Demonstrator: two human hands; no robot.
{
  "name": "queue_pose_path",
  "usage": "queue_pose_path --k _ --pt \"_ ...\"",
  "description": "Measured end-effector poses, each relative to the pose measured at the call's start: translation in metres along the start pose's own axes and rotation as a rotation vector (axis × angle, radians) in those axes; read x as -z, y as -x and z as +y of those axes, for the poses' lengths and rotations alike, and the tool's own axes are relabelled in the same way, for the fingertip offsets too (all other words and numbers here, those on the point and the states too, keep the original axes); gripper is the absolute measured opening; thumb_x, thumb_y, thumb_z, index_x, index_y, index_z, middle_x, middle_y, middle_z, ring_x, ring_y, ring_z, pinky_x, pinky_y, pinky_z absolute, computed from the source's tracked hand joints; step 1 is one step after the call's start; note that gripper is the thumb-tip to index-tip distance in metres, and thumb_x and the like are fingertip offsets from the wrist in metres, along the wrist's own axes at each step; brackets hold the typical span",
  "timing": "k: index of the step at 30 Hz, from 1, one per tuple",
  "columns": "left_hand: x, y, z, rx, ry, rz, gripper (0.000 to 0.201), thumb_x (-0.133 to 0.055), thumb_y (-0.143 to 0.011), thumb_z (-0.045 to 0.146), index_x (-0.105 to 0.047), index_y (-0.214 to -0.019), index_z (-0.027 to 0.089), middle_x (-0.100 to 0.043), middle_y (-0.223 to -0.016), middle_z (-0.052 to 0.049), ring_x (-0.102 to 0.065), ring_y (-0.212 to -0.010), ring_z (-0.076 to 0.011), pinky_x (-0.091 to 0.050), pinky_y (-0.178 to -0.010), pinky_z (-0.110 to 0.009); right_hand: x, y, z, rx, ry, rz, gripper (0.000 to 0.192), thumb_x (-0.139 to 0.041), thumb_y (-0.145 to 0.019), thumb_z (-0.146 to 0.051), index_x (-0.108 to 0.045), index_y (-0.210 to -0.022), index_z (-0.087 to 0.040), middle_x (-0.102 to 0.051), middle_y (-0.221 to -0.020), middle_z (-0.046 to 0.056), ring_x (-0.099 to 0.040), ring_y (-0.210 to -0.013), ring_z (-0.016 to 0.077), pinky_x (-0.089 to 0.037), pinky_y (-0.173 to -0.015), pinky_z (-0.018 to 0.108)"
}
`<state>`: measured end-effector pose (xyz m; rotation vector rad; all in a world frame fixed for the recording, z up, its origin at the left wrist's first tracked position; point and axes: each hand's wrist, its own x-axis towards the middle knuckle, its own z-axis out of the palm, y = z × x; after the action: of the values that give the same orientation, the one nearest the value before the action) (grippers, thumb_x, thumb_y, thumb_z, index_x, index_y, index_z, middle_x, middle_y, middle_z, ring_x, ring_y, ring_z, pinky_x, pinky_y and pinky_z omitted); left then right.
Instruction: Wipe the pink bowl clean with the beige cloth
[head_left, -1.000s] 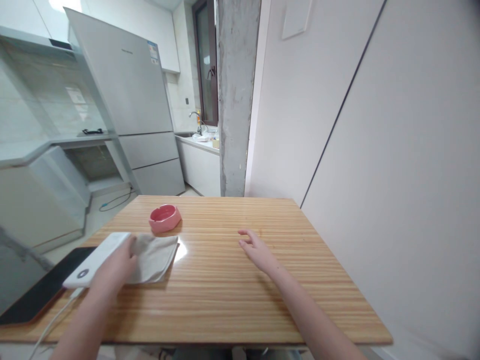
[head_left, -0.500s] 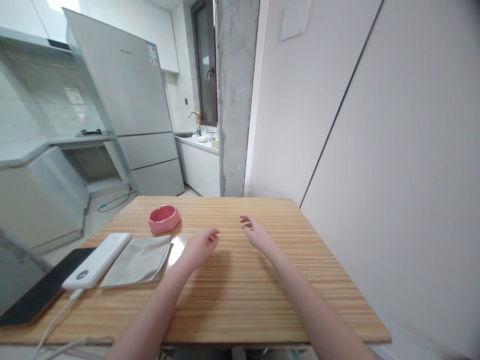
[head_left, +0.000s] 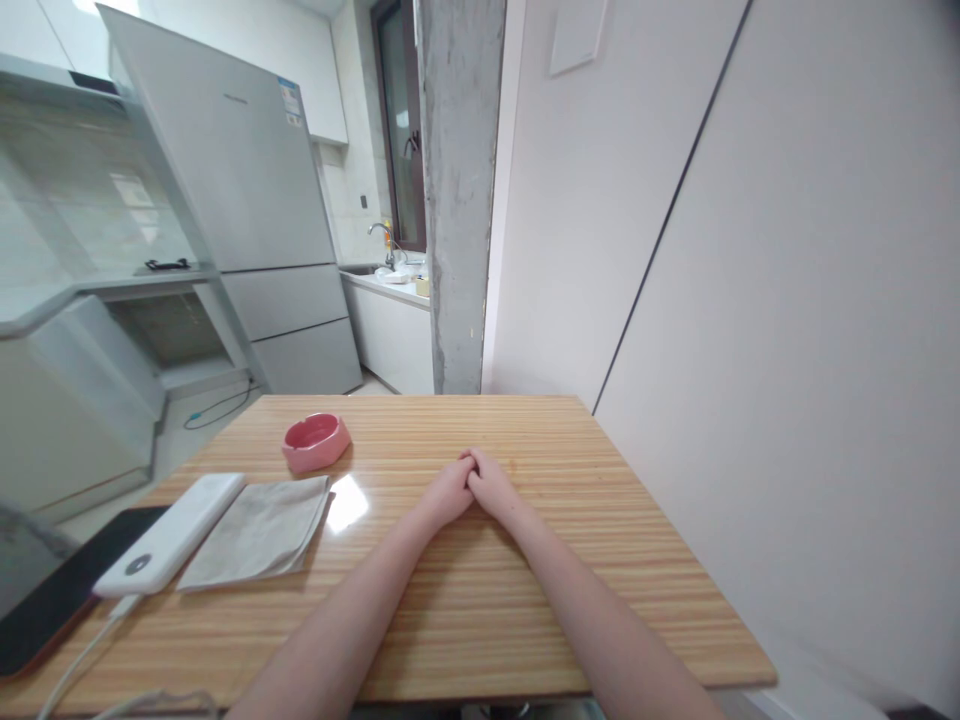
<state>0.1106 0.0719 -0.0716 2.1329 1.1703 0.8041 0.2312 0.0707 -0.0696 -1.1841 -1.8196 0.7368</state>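
My left hand (head_left: 450, 492) and my right hand (head_left: 492, 484) are clasped together over the middle of the wooden table (head_left: 465, 620). Their fingers are closed and touch each other, and no object shows between them. Part of the fingers is hidden where the hands meet. To the left of my hands lies a folded grey cloth (head_left: 259, 530). Beyond the cloth stands a pink ashtray (head_left: 316, 445), apart from both hands.
A white power bank (head_left: 172, 535) with a white cable (head_left: 82, 650) lies left of the cloth, partly on a dark flat slab (head_left: 67, 590). A white wall (head_left: 720, 380) borders the right side. A grey pillar (head_left: 459, 200) and a fridge (head_left: 247, 180) stand behind.
My hands were apart with loosely curled fingers. They have come together and clasped, my left hand moving right and my right hand slightly left. The camera view has shifted slightly.
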Motion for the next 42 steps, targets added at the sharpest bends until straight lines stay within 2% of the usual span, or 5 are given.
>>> queue_pose_path --k 11,15,20,31,42 --pt "0.053 0.003 0.011 -0.166 -0.242 0.170 0.036 -0.045 -0.077 0.004 -0.065 -0.104 0.017 -0.064 -0.119 -0.012 -0.056 -0.115 -0.0228 -0.042 -0.103 -0.038 -0.006 -0.004 0.012 -0.017 -0.220 0.170 0.040 -0.045 -0.072 -0.012 -0.058 -0.109 -0.021 -0.064 -0.102 0.006 -0.061 -0.086 0.0173 -0.051 -0.078 0.032" --pt "0.122 0.025 -0.010 0.376 -0.589 0.888 0.040 -0.047 -0.085 0.020 -0.056 -0.124 0.017 -0.053 -0.133 -0.015 -0.042 -0.129 -0.0324 -0.024 -0.110 -0.058 -0.005 -0.008 0.017 -0.090 -0.278 0.285 0.038 -0.043 -0.075 -0.015 -0.057 -0.111 -0.020 -0.063 -0.093 0.005 -0.059 -0.074 0.0152 -0.049 -0.067 0.029" --pt "0.153 0.054 -0.047 0.747 -0.754 0.617 0.042 -0.051 -0.083 0.042 -0.061 -0.112 0.013 -0.060 -0.120 -0.021 -0.042 -0.124 -0.0424 -0.025 -0.102 -0.067 -0.004 -0.005 0.012 -0.035 -0.246 0.257 0.035 -0.043 -0.077 -0.016 -0.059 -0.107 -0.020 -0.064 -0.087 0.003 -0.059 -0.072 0.0148 -0.047 -0.066 0.028" --pt "0.137 0.038 -0.040 0.443 -0.712 0.693 0.014 -0.047 -0.086 0.023 -0.058 -0.089 0.013 -0.053 -0.099 -0.014 -0.049 -0.104 -0.0302 -0.037 -0.097 -0.050 0.011 -0.010 0.015 -0.154 -0.334 0.387 0.025 -0.047 -0.075 -0.027 -0.062 -0.095 -0.020 -0.066 -0.093 0.006 -0.061 -0.081 0.0188 -0.049 -0.075 0.034" --pt "0.026 0.019 0.041 -0.183 -0.150 0.171 0.013 -0.055 -0.081 0.014 -0.047 -0.072 0.020 -0.054 -0.097 -0.007 -0.050 -0.099 -0.0221 -0.044 -0.091 -0.039 0.034 -0.016 0.011 -0.234 -0.699 0.378 0.031 -0.057 -0.074 -0.045 -0.071 -0.088 -0.022 -0.074 -0.100 0.006 -0.064 -0.102 0.0224 -0.047 -0.094 0.037"
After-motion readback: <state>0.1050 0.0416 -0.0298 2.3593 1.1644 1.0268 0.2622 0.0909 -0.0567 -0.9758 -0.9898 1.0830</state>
